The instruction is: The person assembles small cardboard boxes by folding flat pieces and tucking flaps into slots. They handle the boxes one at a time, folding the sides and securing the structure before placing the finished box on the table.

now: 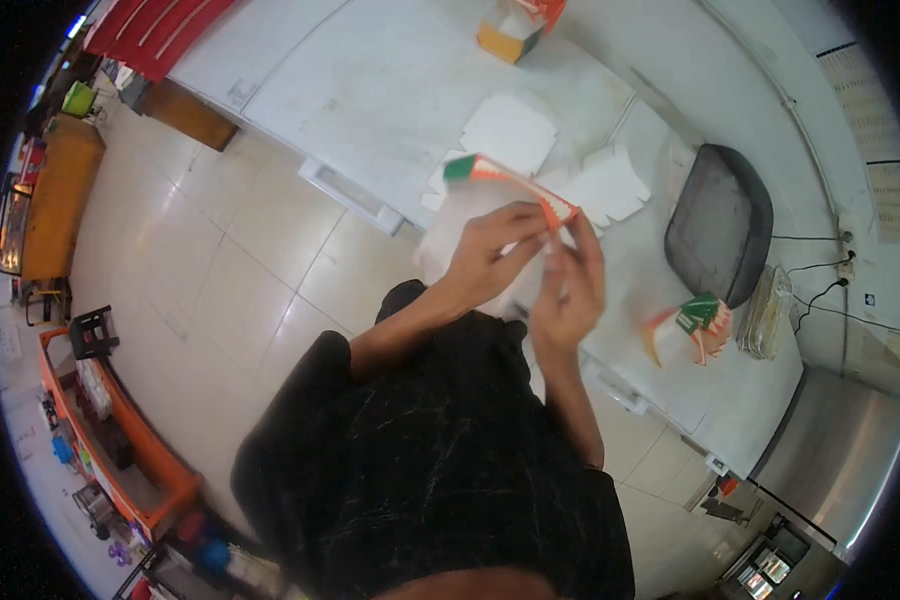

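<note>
A thin cardboard food carton (515,180), orange and white with a green end, is held up over the white table, seen mostly edge-on. My left hand (492,252) is closed on its near edge, fingers bent toward the right. At the carton's right end, my right hand (570,285) pinches the zigzag-patterned corner between thumb and fingers. Just beyond my hands lie flat white carton blanks (510,132) with notched edges, and another white blank (610,185) is to their right. Part of the carton's near side is hidden by my fingers.
Right of my hands stand green, orange and white cartons (705,318), beside a stack of clear-wrapped flat things (767,315). A dark grey tray (720,225) rests near the wall. An orange and yellow box (510,40) sits at the far edge; red ridged objects (155,35) are far left.
</note>
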Tool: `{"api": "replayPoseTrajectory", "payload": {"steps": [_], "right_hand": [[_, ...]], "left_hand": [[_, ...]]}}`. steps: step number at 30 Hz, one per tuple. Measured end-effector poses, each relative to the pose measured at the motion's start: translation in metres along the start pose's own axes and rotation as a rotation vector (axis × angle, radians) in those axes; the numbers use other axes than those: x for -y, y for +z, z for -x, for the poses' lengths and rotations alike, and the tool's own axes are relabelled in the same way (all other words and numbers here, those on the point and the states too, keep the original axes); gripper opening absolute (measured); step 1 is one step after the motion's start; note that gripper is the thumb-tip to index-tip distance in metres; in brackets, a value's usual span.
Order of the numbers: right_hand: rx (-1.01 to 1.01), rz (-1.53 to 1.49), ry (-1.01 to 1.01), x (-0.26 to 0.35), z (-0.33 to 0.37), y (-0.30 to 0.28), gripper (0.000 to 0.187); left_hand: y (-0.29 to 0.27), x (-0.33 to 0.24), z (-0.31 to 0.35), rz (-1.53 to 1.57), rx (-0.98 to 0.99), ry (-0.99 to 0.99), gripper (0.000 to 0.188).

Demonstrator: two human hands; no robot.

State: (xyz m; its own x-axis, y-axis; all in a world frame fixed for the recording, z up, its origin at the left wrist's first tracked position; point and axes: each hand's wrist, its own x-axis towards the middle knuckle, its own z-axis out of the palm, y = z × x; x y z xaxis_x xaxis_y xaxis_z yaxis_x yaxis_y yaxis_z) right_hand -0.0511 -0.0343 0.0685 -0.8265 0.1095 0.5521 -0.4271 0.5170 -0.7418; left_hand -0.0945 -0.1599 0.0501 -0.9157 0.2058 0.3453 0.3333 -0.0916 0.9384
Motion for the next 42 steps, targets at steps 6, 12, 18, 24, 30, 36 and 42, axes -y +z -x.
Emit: {"api": "replayPoseTrajectory", "payload": {"steps": [6,12,18,24,30,36,42], "right_hand": [[-0.010,-0.512,0.341,-0.031,0.017,-0.008,0.055],[-0.070,-0.622,0.692,-0.046,-0.016,-0.032,0.063],[0.172,-0.360,0.949,-0.046,-0.027,-0.044,0.039],[0.020,-0.320,0.915,-0.070,0.003,-0.025,0.040],[-0.018,-0.757,0.999,-0.061,0.014,-0.017,0.029],[0.041,-0.824,0.969,-0.072,0.024,-0.020,0.011],[-0.021,-0.797,0.979,-0.057,0.022,-0.007,0.011]], "left_hand": [[-0.002,0.006,-0.004,-0.152,0.033,0.205,0.022],[-0.013,0.024,0.004,-0.548,0.374,0.444,0.025],[-0.037,0.030,0.004,-0.649,0.650,0.425,0.030],[-0.013,0.026,0.016,-0.502,0.534,0.183,0.031],[0.014,0.039,0.021,-0.481,0.123,0.079,0.019],[0.001,0.040,0.023,-0.721,-0.006,0.098,0.018],[0.005,0.051,0.028,-0.414,-0.171,-0.035,0.018]]}}
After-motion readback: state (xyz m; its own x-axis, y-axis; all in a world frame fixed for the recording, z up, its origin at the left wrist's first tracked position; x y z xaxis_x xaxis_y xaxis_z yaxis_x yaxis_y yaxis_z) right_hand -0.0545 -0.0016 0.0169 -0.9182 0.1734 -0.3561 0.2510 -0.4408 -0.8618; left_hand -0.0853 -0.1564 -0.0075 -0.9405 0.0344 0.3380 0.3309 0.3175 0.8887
